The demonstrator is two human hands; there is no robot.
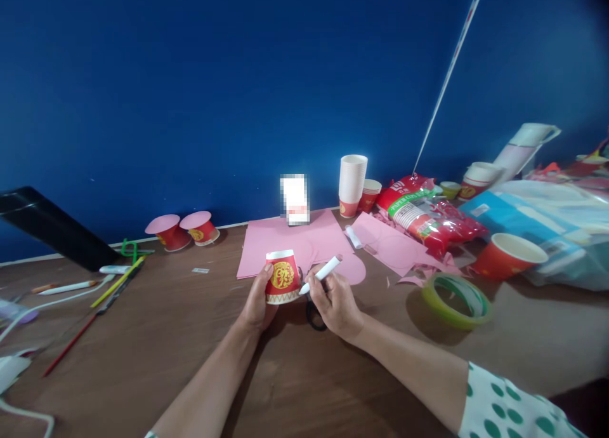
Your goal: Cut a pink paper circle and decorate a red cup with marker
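My left hand [259, 301] is closed around a red paper cup [282, 278] with a gold emblem, held upside down above the table. A zigzag line runs along the pale band at its lower edge. In my right hand [339, 306] is a white marker [321, 274], its tip at the cup's lower right edge. Behind the cup lie pink paper sheets [257, 238] and a cut pink circle [351, 270]. A black ring [314, 317], perhaps a scissors handle, shows partly under my right hand. A white cap or short tube [353, 237] rests on the paper.
Two red cups with pink discs on top [174, 233] stand at left. Stacked cups [353, 181], a red cup package [413, 203], a tipped cup [509, 258] and a tape roll [454, 301] are at right. A yellow pencil [117, 282] and a black case [61, 228] lie left.
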